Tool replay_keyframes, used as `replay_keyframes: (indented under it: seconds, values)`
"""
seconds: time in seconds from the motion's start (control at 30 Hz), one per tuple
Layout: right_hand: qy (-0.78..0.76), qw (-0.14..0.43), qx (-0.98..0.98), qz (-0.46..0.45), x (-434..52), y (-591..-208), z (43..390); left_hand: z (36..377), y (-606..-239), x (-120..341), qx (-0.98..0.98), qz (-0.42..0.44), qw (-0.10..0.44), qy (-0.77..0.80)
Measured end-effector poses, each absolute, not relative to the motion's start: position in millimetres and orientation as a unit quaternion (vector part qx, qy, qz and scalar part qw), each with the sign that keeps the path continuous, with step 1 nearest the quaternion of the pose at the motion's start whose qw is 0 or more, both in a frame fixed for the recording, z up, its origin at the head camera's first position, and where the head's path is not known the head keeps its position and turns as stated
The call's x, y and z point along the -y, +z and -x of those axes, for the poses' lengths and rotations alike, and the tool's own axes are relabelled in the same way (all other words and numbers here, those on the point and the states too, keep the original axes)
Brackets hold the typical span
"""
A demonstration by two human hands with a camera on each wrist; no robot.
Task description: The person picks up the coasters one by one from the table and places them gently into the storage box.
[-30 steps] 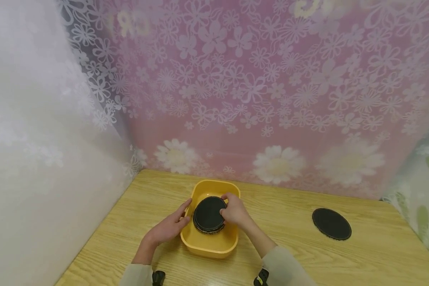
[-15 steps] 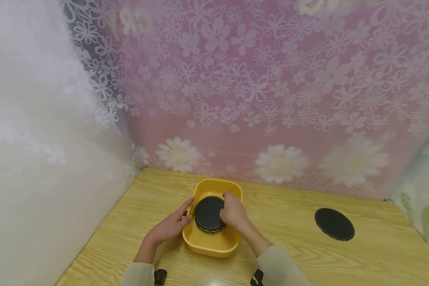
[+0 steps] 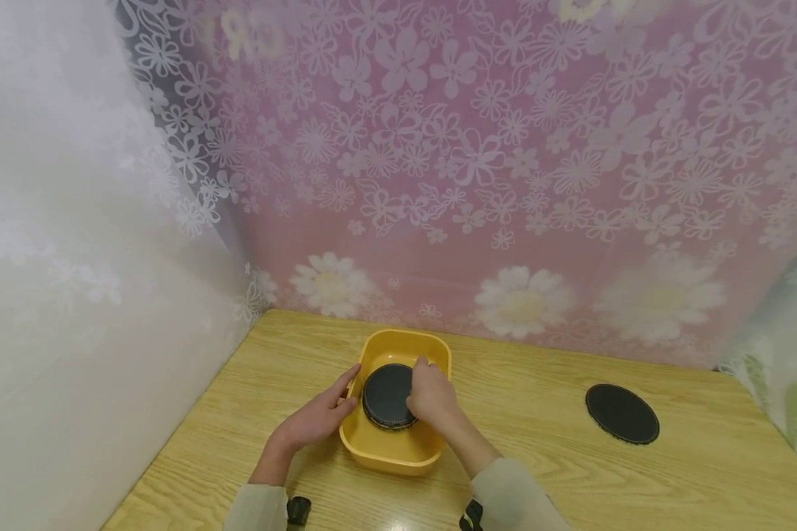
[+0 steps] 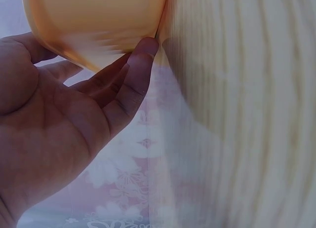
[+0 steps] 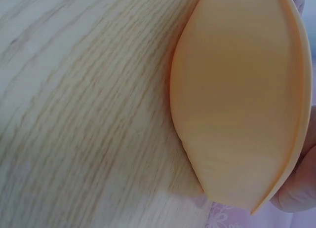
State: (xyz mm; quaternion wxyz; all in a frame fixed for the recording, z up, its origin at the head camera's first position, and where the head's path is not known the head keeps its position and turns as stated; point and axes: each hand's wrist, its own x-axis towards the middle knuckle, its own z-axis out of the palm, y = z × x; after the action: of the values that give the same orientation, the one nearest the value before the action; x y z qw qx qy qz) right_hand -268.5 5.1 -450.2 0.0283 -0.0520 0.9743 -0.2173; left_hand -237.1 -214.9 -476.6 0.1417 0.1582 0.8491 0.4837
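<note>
A yellow plastic tub point(image 3: 398, 338) stands on the wooden table near the back wall. Inside it lies a stack of black round discs point(image 3: 384, 394). My right hand point(image 3: 429, 397) reaches in from the right, its fingers curled over the right edge of the stack. My left hand point(image 3: 320, 414) rests with straight fingers against the tub's left outer wall. The left wrist view shows those fingertips point(image 4: 143, 50) touching the tub wall point(image 4: 98, 20). Only the tub's outer wall point(image 5: 237, 99) and one fingertip point(image 5: 296, 191) appear in the right wrist view.
A single black disc point(image 3: 622, 413) lies flat on the table point(image 3: 538, 442) at the right. Flowered pink and white curtains close off the table at the back and left. The table's right edge meets a green patterned curtain point(image 3: 790, 398).
The stack of black discs has sunk lower into the tub under my right hand. My left hand has stayed against the tub's left wall.
</note>
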Motion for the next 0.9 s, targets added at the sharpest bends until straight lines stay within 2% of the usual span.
replay_keyframes:
  seconds: [0.43, 0.9]
  values:
    - [-0.214, 0.009, -0.974, 0.068, -7.9, -451.5, 267.9, 235.1, -475.1, 214.5, -0.855, -0.159, 0.135, 0.474]
    - [-0.248, 0.036, -0.964, 0.089, -13.2, -447.1, 266.3, 236.1, -476.4, 215.4, -0.856, -0.161, 0.135, 0.472]
